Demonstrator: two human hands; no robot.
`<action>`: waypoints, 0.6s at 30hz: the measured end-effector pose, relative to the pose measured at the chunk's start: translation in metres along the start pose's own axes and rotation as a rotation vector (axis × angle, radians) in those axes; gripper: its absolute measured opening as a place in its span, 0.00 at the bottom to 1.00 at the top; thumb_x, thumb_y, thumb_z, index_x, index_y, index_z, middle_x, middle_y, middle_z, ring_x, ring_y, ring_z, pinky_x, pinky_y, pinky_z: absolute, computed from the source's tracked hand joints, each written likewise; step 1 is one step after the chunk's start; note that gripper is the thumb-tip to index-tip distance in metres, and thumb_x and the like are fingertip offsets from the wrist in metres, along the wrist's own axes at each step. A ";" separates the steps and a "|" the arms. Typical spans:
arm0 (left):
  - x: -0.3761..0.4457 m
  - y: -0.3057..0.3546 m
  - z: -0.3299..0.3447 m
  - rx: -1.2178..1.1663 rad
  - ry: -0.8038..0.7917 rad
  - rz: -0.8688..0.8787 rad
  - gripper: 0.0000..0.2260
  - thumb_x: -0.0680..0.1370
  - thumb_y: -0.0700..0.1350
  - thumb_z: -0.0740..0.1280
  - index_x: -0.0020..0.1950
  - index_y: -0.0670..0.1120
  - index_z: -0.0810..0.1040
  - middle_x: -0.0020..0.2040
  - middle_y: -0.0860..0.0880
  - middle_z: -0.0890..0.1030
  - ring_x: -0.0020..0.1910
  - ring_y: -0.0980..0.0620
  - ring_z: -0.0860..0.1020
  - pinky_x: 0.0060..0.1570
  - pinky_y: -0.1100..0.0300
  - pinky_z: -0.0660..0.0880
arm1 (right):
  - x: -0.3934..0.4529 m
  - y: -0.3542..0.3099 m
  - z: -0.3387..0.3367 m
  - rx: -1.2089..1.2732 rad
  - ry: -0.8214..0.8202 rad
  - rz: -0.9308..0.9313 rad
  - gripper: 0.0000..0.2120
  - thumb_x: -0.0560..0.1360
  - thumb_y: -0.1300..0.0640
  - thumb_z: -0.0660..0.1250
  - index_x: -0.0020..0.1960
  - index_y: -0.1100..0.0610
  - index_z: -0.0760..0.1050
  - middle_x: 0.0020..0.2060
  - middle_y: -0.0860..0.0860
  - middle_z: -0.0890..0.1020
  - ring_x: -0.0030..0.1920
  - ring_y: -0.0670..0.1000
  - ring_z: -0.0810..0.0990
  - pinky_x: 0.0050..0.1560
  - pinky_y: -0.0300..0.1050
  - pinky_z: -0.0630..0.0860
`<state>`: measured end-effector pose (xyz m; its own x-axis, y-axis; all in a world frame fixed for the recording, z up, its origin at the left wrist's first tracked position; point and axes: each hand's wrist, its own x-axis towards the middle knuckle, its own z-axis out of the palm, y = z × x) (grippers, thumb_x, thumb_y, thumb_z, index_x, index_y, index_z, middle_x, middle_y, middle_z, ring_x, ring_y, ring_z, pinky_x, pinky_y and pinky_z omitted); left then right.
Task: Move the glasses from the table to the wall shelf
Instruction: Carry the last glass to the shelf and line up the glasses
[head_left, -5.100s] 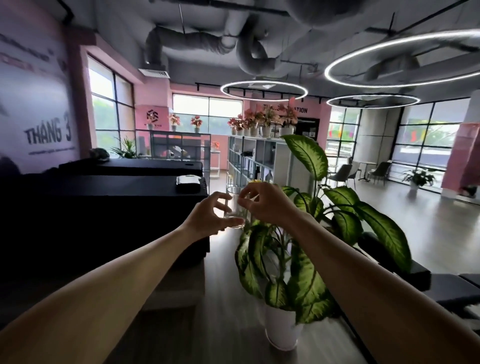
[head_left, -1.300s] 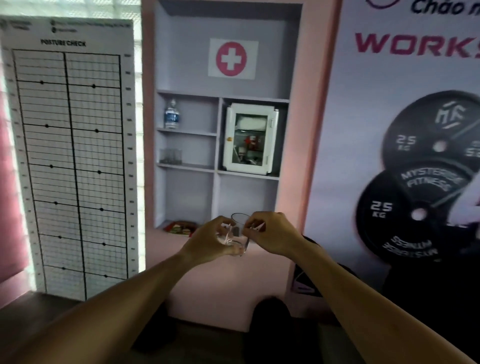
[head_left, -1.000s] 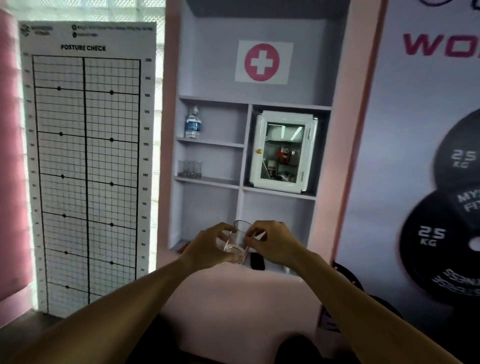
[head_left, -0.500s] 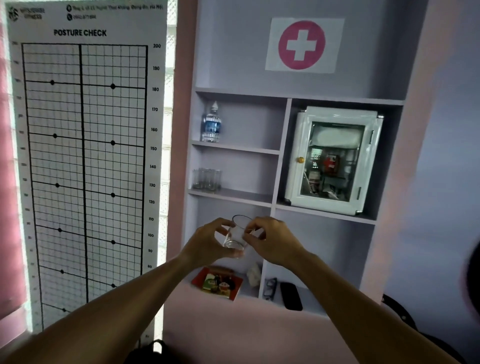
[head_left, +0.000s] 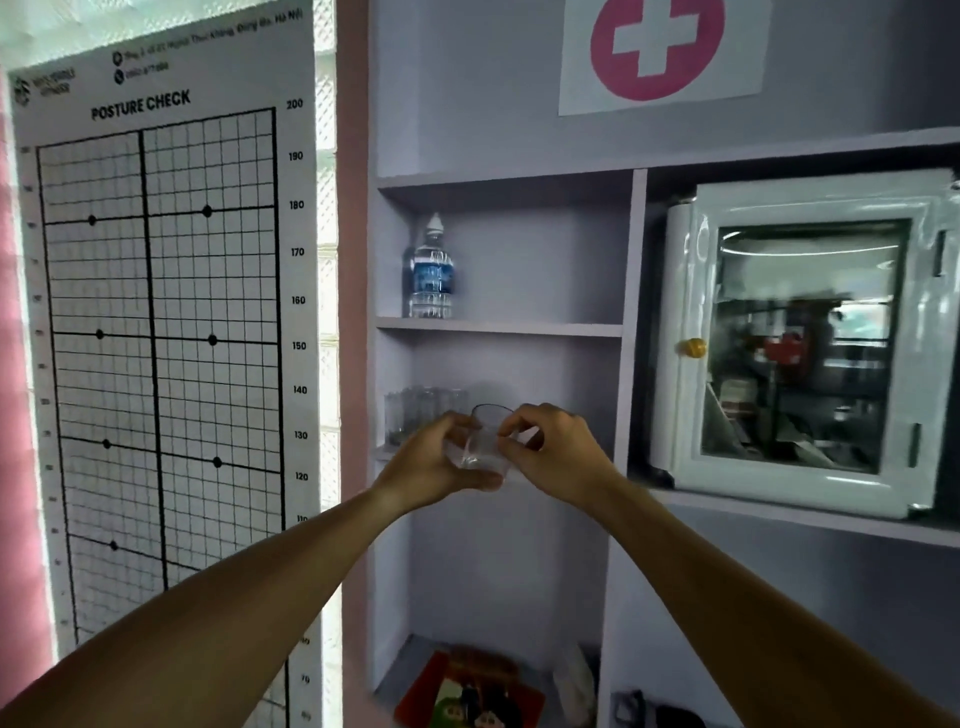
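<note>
Left hand (head_left: 431, 462) and right hand (head_left: 550, 452) both pinch one clear glass (head_left: 485, 441), fingers curled round it; held upright. Wall shelf (head_left: 498, 328) behind; more glasses (head_left: 415, 415) on it.

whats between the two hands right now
In the head view, a clear glass: the left hand and right hand pinch it from either side.

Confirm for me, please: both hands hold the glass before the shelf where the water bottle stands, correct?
Not quite. The head view shows both hands, left and right, holding the glass before the shelf below the bottle, where other glasses stand.
</note>
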<state>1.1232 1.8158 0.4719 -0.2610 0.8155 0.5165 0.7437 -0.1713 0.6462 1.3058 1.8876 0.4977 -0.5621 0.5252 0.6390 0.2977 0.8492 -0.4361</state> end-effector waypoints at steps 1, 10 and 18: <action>0.012 -0.002 0.002 -0.003 0.007 0.001 0.35 0.59 0.58 0.83 0.62 0.55 0.75 0.54 0.57 0.81 0.51 0.57 0.80 0.49 0.61 0.79 | 0.013 0.008 0.001 0.006 0.007 -0.004 0.03 0.75 0.53 0.72 0.49 0.49 0.81 0.48 0.47 0.82 0.41 0.46 0.82 0.44 0.39 0.79; 0.085 -0.049 0.029 0.178 0.110 0.007 0.37 0.60 0.67 0.77 0.65 0.56 0.73 0.56 0.58 0.81 0.50 0.58 0.80 0.48 0.66 0.77 | 0.085 0.070 0.046 0.004 0.014 0.030 0.04 0.75 0.53 0.69 0.45 0.45 0.76 0.49 0.49 0.81 0.48 0.51 0.81 0.50 0.46 0.81; 0.110 -0.076 0.032 0.320 0.083 0.040 0.37 0.60 0.70 0.74 0.64 0.55 0.75 0.52 0.56 0.83 0.46 0.58 0.80 0.47 0.60 0.80 | 0.106 0.091 0.068 -0.014 0.009 0.064 0.05 0.74 0.49 0.70 0.48 0.49 0.79 0.50 0.49 0.81 0.46 0.51 0.82 0.51 0.51 0.81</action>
<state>1.0576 1.9360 0.4613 -0.2675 0.7614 0.5905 0.9065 -0.0089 0.4220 1.2208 2.0166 0.4823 -0.5346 0.5789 0.6157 0.3437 0.8145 -0.4673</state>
